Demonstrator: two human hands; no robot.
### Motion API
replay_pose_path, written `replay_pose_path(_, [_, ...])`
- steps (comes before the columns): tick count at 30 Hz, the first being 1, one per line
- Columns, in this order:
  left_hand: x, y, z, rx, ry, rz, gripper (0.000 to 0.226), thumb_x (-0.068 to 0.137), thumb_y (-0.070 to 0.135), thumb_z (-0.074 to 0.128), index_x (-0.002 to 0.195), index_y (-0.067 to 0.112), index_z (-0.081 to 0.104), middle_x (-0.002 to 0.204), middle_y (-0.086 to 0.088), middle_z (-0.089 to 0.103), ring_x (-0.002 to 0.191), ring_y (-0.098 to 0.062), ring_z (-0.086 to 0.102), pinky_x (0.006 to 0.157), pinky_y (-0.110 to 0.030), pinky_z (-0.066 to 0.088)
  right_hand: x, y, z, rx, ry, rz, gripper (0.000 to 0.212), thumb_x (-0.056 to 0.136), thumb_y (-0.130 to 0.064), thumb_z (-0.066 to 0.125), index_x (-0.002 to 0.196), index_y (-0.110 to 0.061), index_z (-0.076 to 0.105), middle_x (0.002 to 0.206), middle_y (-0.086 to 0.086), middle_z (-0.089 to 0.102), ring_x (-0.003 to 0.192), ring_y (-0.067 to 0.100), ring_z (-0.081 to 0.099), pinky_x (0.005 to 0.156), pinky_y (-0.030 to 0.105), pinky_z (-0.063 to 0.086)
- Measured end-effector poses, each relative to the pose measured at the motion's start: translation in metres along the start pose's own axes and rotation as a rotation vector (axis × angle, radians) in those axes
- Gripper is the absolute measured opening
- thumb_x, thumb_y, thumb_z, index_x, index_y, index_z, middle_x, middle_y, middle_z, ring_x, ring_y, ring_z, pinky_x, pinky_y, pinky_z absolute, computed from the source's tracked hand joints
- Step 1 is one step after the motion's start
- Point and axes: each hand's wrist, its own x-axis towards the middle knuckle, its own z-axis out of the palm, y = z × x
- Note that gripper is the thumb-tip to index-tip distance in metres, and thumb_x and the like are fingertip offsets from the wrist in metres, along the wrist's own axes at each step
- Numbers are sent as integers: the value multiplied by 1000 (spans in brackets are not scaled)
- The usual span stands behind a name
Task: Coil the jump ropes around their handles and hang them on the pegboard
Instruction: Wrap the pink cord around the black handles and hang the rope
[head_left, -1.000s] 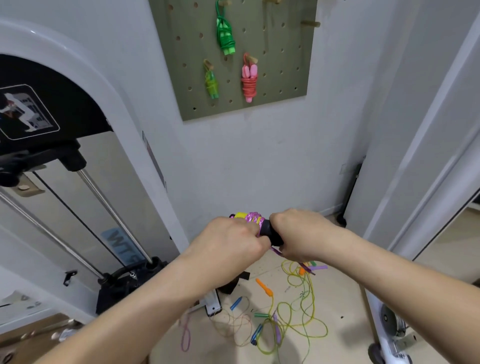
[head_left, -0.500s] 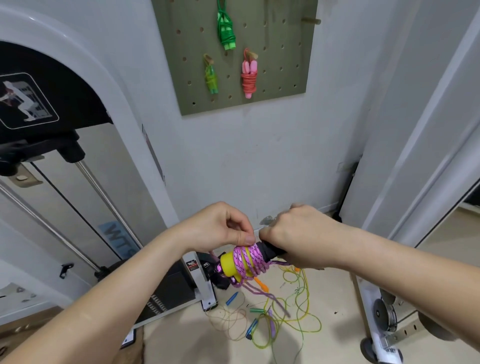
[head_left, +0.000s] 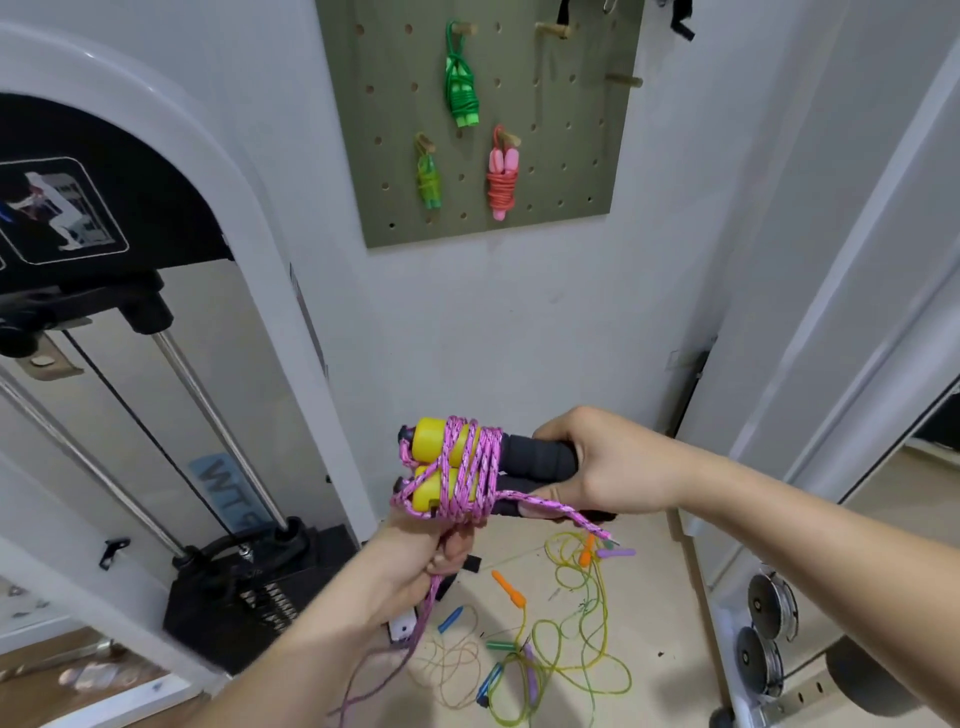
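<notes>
Pink soft rope (head_left: 470, 470) is pinched by the left hand (head_left: 441, 553), while foam handles (head_left: 535, 460) are gripped firmly by the right hand (head_left: 608, 462).

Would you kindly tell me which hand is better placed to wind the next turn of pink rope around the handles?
Probably the left hand: it grips the loose pink braided rope just below the black foam handles, which the right hand holds.

Pegboard (head_left: 545, 171) on the wall above the handles (head_left: 498, 467); loose ropes (head_left: 550, 644) on floor below
</notes>
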Motion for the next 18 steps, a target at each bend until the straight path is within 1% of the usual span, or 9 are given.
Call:
replay_pose_path(4, [0,-12,8,-86,77,106,17,95,20,51,91,6,62,51,-2,37,38,-8,22,37,-18,14,6,21,15,457,44,161,25,83,-24,76,87,-2,65,65,13,64,51,23,57,50,28,48])
replay_pose_path(6, [-4,-12,16,-82,108,144,22,84,27,64,97,10,62,55,0,38,41,-8,24,38,-16,18,10,24,20,595,101,204,24,86,-25,72,87,-3,63,68,17,64,51,24,57,49,29,48])
replay_pose_path(8, [-9,-11,22,113,141,173,18,85,23,69,97,12,62,53,4,41,43,-8,29,42,-16,26,14,25,22,653,171,225,26,86,-26,71,87,-1,63,69,18,63,52,25,57,49,29,47])
replay_pose_path(10, [-14,-11,26,414,161,226,4,87,21,68,85,18,66,50,11,48,46,-5,37,49,-17,32,17,27,20,665,250,248,31,87,-26,71,92,4,64,68,16,63,53,26,57,49,29,46])
replay_pose_path(11, [-17,-10,24,573,181,267,11,88,25,67,77,26,66,50,14,49,48,-2,39,51,-16,33,17,28,17,646,290,260,31,87,-25,71,93,5,64,66,15,62,52,26,56,50,30,46])
replay_pose_path(13, [-25,-3,22,858,228,362,26,91,39,59,66,34,61,48,14,45,49,-2,38,51,-19,30,18,30,12,523,354,255,28,85,-27,73,89,-1,64,62,11,61,50,24,55,49,30,44])
replay_pose_path(14, [-29,5,21,991,253,395,31,93,44,53,65,32,58,47,12,44,49,-4,39,51,-21,30,18,31,11,375,373,245,28,83,-31,75,84,-6,62,60,7,61,49,21,54,48,27,43])
replay_pose_path(16, [-35,21,22,1265,282,441,36,96,49,42,73,25,56,49,7,44,52,-9,41,54,-26,33,16,35,13,-66,376,222,32,80,-46,73,80,-18,58,62,-2,61,55,18,56,47,25,38])
replay_pose_path(18, [-39,36,23,1512,296,510,35,98,49,35,83,24,54,56,6,46,59,-14,45,60,-31,37,14,36,18,-387,374,187,32,81,-53,67,86,-23,55,73,-2,63,71,22,61,52,30,40])
